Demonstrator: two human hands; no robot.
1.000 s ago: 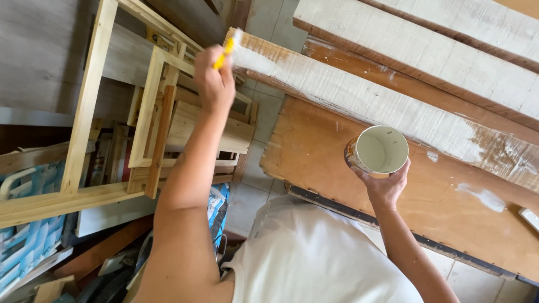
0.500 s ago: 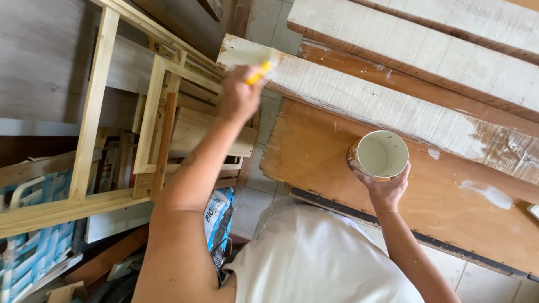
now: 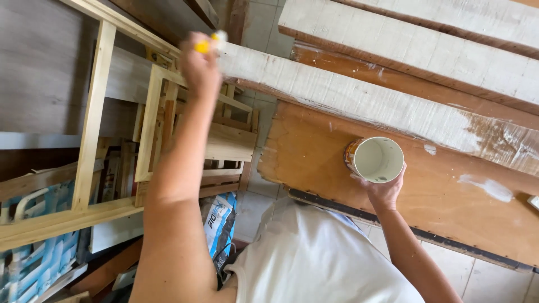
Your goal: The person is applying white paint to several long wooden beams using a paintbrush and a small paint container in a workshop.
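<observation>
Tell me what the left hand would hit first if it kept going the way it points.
The left hand points up the picture with its yellow brush. Going on, it would likely meet the end of the white-painted plank first, though depth is unclear.

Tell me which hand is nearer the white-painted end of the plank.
Left. The left hand holds a yellow-handled brush right at the plank's painted end. The right hand is well off, gripping the paint can over the brown board.

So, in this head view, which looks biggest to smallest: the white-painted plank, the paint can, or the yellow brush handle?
1. White-painted plank: largest, spanning most of the picture.
2. Paint can in the right hand.
3. Yellow brush handle in the left hand: smallest, though mostly hidden by the hand.
</observation>
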